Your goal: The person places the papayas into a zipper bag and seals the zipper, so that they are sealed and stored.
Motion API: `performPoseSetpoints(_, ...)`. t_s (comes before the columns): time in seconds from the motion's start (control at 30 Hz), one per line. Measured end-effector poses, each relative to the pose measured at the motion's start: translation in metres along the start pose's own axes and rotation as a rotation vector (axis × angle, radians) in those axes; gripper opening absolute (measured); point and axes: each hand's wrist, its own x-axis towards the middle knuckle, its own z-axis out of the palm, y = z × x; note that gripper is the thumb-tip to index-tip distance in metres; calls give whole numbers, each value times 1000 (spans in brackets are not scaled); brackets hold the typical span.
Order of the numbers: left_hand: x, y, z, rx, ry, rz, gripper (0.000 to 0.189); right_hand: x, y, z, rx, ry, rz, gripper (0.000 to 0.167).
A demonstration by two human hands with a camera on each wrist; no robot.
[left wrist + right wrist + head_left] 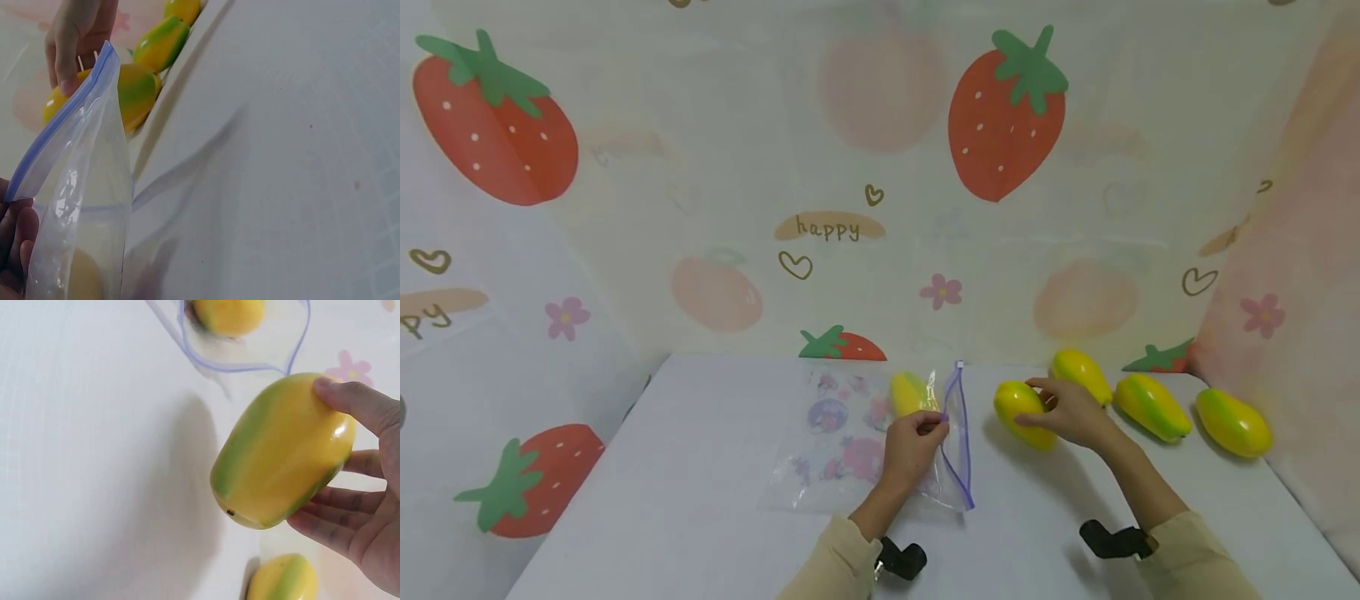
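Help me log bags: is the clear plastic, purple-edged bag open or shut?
Open: the clear plastic bag shows its purple zip edges parted, with a yellow-green oval fruit inside.

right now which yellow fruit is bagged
The head view's leftmost yellow fruit, inside the clear bag; the right hand holds another, three lie on the table.

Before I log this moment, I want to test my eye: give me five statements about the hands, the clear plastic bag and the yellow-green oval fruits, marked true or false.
1. The right hand holds a glossy yellow-green oval fruit. True.
2. The left hand pinches a clear printed plastic bag. True.
3. The bag's purple zip is closed. False: the zip is open.
4. Three other yellow-green fruits lie loose on the white table. True.
5. Nothing is inside the bag. False: one yellow fruit is inside.
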Motion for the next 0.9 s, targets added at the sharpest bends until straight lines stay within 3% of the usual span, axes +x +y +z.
performPoseSetpoints(0.9,3,7,0,-42,1,-1,18,40,-38,32,7,-79,28,73)
